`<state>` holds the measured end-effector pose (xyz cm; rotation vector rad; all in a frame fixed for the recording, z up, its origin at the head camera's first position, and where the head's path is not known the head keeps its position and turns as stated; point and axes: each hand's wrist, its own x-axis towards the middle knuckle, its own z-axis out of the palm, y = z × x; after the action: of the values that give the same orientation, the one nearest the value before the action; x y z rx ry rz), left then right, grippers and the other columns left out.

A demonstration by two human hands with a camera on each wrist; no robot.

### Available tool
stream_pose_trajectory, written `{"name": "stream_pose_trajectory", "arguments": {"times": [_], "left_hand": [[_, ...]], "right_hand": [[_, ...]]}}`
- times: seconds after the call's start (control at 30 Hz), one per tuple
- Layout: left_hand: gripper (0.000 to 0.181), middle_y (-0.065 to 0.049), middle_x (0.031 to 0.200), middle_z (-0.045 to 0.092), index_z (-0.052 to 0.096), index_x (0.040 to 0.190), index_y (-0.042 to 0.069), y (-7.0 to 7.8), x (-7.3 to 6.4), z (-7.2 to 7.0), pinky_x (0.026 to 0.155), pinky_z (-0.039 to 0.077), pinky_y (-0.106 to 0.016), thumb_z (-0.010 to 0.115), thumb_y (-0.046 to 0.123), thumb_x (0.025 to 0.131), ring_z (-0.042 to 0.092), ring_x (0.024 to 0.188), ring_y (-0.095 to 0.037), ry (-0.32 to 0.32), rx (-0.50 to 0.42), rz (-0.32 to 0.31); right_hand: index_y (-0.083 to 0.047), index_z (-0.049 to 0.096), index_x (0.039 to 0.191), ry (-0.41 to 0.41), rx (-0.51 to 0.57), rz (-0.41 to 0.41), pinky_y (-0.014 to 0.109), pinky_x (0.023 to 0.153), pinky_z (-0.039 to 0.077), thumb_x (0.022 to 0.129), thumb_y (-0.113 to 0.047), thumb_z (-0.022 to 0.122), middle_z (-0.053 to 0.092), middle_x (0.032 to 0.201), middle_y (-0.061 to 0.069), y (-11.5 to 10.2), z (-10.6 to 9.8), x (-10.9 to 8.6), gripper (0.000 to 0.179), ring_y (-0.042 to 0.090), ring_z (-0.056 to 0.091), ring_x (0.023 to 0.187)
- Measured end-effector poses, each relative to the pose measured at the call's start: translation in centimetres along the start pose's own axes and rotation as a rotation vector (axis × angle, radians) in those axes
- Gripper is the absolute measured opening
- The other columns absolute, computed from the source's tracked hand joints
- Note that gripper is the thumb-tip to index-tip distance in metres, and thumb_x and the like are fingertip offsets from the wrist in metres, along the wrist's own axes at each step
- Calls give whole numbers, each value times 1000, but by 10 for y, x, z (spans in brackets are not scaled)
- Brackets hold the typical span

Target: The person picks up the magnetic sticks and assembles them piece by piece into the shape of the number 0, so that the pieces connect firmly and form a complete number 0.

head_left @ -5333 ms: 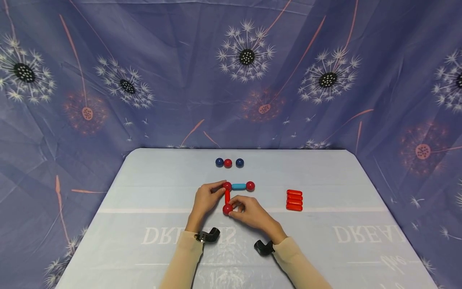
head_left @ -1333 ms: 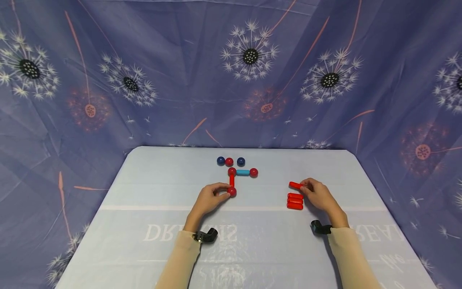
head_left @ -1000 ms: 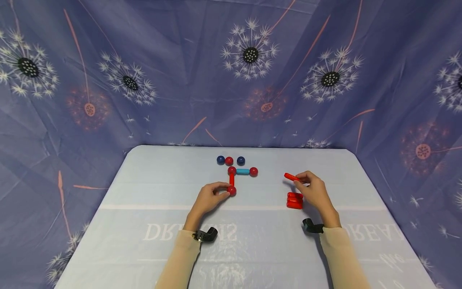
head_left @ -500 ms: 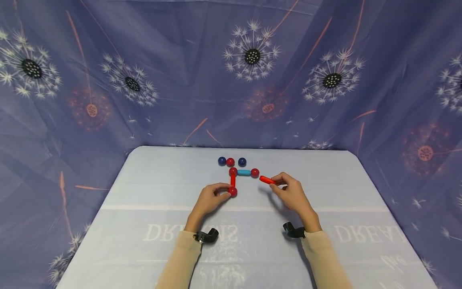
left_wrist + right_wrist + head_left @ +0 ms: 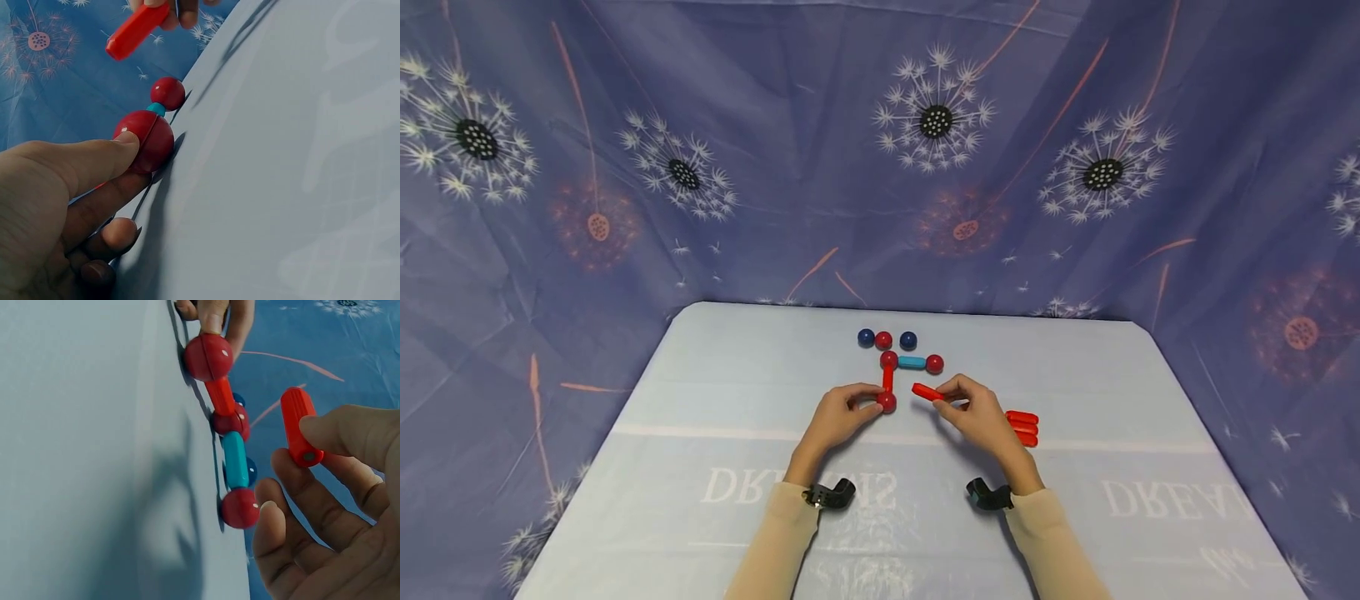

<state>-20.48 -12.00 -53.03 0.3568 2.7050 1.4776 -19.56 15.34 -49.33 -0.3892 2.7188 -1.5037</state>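
Note:
An L-shaped build lies on the table. Its near red ball [image 5: 887, 402] joins a red magnetic rod [image 5: 888, 380] to the corner red ball [image 5: 889, 360]; from there a light-blue rod [image 5: 912, 362] runs right to another red ball [image 5: 935, 363]. My left hand [image 5: 837, 419] pinches the near ball between thumb and fingers, as the left wrist view also shows. Just right of the build, my right hand [image 5: 983, 419] holds a loose red magnetic rod [image 5: 297, 422] between thumb and fingertips. That rod is raised over the table, apart from the near ball, its free end pointing left.
Behind the build sit a dark blue ball [image 5: 866, 338], a red ball [image 5: 883, 340] and another dark blue ball [image 5: 908, 340]. Several red rods [image 5: 1025, 429] lie side by side to the right, partly covered by my right hand. A patterned curtain [image 5: 820, 167] hangs behind the table.
My right hand let go of the near ball, took a red rod from the right-hand row and carried it left. My left hand shifted from corner ball to near ball; the build moved away from me.

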Motion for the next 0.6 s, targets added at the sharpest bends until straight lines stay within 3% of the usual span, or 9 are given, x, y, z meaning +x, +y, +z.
{"name": "stream_pose_trajectory", "arguments": {"times": [0.3, 0.6], "left_hand": [[27, 4, 68, 55, 78, 119, 23, -1, 2, 3, 55, 36, -24, 79, 25, 92, 47, 60, -10, -12, 25, -20], [27, 7, 78, 64, 78, 118, 22, -2, 1, 3, 57, 37, -24, 80, 23, 91, 48, 61, -9, 13, 31, -12]], "right_hand": [[-15, 71, 104, -26, -19, 13, 33, 81, 54, 91, -13, 78, 76, 102, 0, 2, 9, -1, 15, 16, 70, 95], [-16, 72, 100, -71, -10, 14, 36, 85, 55, 90, -14, 79, 74, 97, -2, 2, 20, 1, 12, 13, 68, 90]]}}
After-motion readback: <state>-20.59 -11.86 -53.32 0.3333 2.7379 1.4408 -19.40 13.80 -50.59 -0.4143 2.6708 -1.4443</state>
